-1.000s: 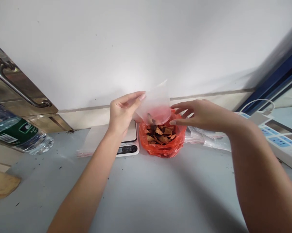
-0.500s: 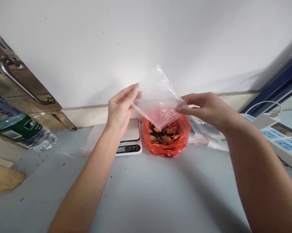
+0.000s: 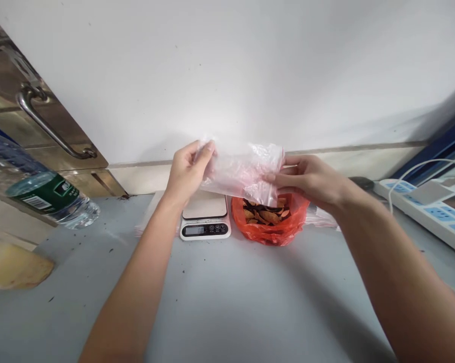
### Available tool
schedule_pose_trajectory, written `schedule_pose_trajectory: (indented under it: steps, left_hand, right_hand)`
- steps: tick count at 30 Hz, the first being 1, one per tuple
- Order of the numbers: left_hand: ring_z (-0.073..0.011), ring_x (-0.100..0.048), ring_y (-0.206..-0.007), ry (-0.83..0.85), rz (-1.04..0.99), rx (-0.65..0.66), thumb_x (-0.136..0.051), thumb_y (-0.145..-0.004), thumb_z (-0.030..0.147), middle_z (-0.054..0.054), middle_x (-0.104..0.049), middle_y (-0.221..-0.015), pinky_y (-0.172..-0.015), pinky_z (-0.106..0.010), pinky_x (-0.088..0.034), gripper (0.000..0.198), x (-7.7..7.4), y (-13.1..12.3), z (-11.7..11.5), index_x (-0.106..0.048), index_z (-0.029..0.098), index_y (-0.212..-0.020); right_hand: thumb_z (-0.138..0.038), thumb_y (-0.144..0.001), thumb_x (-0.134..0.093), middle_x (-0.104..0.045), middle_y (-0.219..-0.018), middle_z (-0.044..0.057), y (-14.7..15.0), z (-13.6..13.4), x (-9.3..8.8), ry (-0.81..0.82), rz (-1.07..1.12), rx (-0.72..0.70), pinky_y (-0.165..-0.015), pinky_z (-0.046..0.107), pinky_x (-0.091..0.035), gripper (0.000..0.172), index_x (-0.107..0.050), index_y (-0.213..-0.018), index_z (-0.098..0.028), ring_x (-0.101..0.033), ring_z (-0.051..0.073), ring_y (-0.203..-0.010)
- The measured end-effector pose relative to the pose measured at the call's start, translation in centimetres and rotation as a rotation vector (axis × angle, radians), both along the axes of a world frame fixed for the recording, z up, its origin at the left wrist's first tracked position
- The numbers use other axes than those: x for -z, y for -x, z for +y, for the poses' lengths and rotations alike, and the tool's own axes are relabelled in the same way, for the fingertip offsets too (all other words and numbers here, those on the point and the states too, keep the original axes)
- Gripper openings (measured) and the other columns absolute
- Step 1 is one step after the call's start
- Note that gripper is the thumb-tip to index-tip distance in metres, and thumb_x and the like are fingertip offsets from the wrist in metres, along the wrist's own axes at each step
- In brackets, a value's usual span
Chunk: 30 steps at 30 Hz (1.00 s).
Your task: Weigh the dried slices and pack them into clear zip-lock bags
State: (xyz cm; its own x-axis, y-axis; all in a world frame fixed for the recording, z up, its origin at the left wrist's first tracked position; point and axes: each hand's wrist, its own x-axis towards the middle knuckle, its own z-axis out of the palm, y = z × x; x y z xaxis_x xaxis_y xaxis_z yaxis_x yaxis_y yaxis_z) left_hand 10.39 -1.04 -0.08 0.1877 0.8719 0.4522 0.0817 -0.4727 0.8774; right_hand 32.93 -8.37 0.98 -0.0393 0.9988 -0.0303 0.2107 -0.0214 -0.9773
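A clear zip-lock bag [image 3: 238,169] is stretched sideways between my two hands, above the scale and the red bag. My left hand [image 3: 187,171] pinches its left end between thumb and fingers. At the bag's right end, along the pink-edged side, my right hand [image 3: 306,181] grips it with thumb and fingers. Below, a white digital scale [image 3: 205,229] stands on the grey table, its display lit. Beside it on the right, an open red plastic bag [image 3: 272,234] holds dried brown slices [image 3: 267,216], partly hidden by the clear bag.
Flat clear bags [image 3: 151,214] lie left of the scale, and more plastic bags [image 3: 320,218] lie right of the red bag. A water bottle [image 3: 53,196] appears tilted at left near a yellowish object [image 3: 17,264]. A power strip [image 3: 435,214] with a white cable lies at right.
The clear bag has turned from a diamond tilt to lying nearly level and sits a little lower. My right hand now grips its pink-edged end. The view has shifted slightly.
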Motion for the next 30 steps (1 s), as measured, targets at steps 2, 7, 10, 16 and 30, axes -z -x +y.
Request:
schedule_pose_trajectory:
  steps: [2,7,10,16,30]
  left_hand:
    - [-0.012,-0.049,-0.052,0.025,0.025,-0.006,-0.073,-0.087,0.058,0.002,-0.054,-0.057,-0.052,-0.025,-0.043,0.042,-0.3,1.3,0.1,-0.064,0.022,-0.068]
    - [-0.0173,-0.063,-0.069,0.141,0.338,0.089,-0.076,-0.076,0.07,-0.005,-0.069,-0.072,-0.065,-0.028,-0.052,0.051,-1.2,6.8,0.1,-0.073,0.019,-0.073]
    - [-0.0216,-0.07,-0.081,0.219,0.483,-0.073,-0.073,-0.08,0.065,-0.006,-0.075,-0.083,-0.077,-0.032,-0.056,0.047,-1.5,10.4,0.1,-0.077,0.019,-0.09]
    - [-0.0252,-0.075,-0.095,0.571,0.577,-0.374,-0.065,-0.088,0.051,-0.007,-0.078,-0.098,-0.071,-0.027,-0.057,0.03,-0.2,16.2,0.8,-0.072,0.023,-0.096]
    - [-0.0241,-0.075,-0.071,0.687,0.492,-0.199,-0.075,-0.08,0.042,-0.001,-0.072,-0.068,-0.065,-0.031,-0.06,0.028,5.5,19.7,1.5,-0.06,0.025,-0.095]
  right_hand:
    - [-0.056,-0.06,-0.093,-0.06,-0.055,-0.001,0.6,0.2,0.3,-0.017,0.021,0.029,-0.05,0.03,-0.049,0.043,-0.066,-0.065,-0.022,-0.058,0.015,-0.052]
    - [-0.057,-0.058,-0.092,-0.06,-0.056,-0.002,2.9,0.2,0.6,-0.159,-0.018,0.113,-0.046,0.027,-0.043,0.043,-0.067,-0.061,-0.021,-0.052,0.012,-0.051]
    - [-0.05,-0.069,-0.084,-0.067,-0.061,0.001,4.9,0.3,1.2,-0.296,-0.121,0.11,-0.048,0.028,-0.045,0.033,-0.072,-0.064,-0.021,-0.058,0.015,-0.054]
    - [-0.031,-0.09,-0.069,-0.079,-0.079,0.004,10.4,2.1,3.2,-0.762,-0.349,0.173,-0.062,0.029,-0.054,0.015,-0.079,-0.084,-0.021,-0.069,0.017,-0.066]
    - [0.0,-0.096,-0.048,-0.077,-0.095,0.015,22.8,3.0,6.4,-0.538,-1.434,-0.694,-0.059,0.03,-0.041,0.034,-0.079,-0.101,-0.014,-0.074,0.024,-0.089]
